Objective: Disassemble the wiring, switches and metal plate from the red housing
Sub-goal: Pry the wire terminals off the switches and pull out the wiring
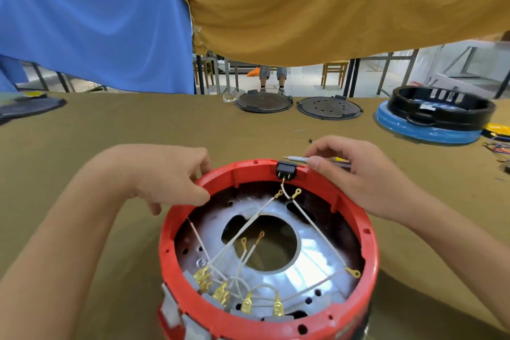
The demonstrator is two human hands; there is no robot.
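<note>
Red housing (269, 243) sits open side up on the worktop (110, 129), near edge of view; metal plate (311, 259) lies in its floor, white wiring (317, 226) strung across it to brass spade terminals along the near wall; black switch (287, 169) seated in the far rim, one lead on its lower pin.

Left hand (176, 176): fingers curled over the far-left rim, thumb inside, a steadying grip on the housing wall.

Right hand (356, 171): pinched closed on a screwdriver (300, 159); shaft lies roughly horizontal, tip pointing left, just above and right of the switch; whether tip touches it, cannot tell.

Judgement: the switch lies left of and slightly below the tip, right hand much the nearer; next move likely levers the switch out of the rim; slip risk toward the left fingers.
</note>
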